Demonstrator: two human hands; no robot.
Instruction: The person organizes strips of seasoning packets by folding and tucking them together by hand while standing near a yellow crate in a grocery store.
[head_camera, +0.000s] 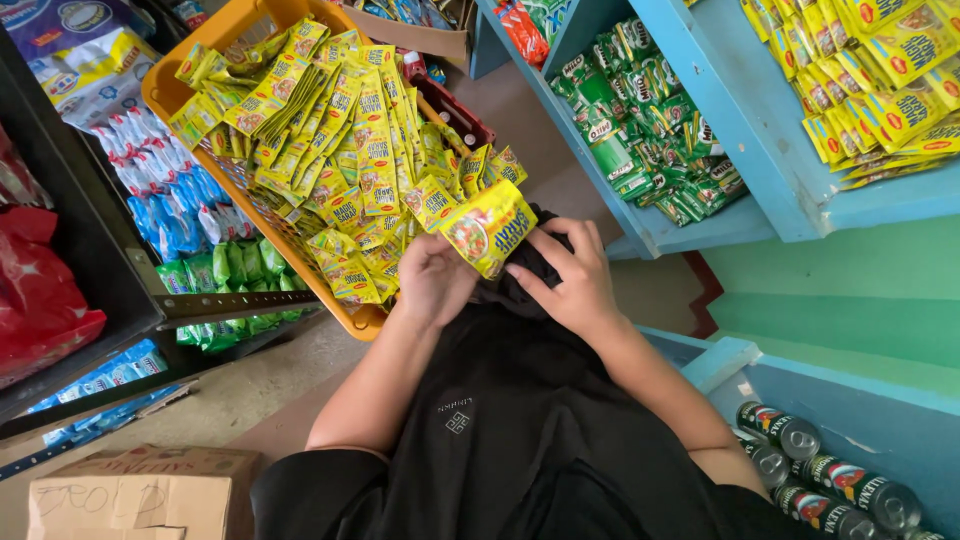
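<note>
The person's left hand (432, 278) and right hand (572, 272) met just above the lap, both closed on 1 yellow sachet (488, 228). The left hand pinched its lower left corner from below; the right hand's fingers curled around its right edge, so the packet was held flat and face up toward the camera, as if for checking or separating it from a strip. It sat at the near lip of the orange basket (165, 95), touching the heap of matching yellow sachets (345, 130) that filled the basket in loose, fanned strips. The basket was tilted toward the person, which kept the heap within easy reach of both hands.

To the right, a blue shelf (800, 215) carried green sachets (650, 130) on a lower tier and more yellow packets (880, 70) above, grouped by colour. Cans (810, 470) lay on their sides in a blue bin at the lower right. A cardboard box (140, 495) stood on the floor at the lower left, beside a dark rack of blue packets (165, 200).
</note>
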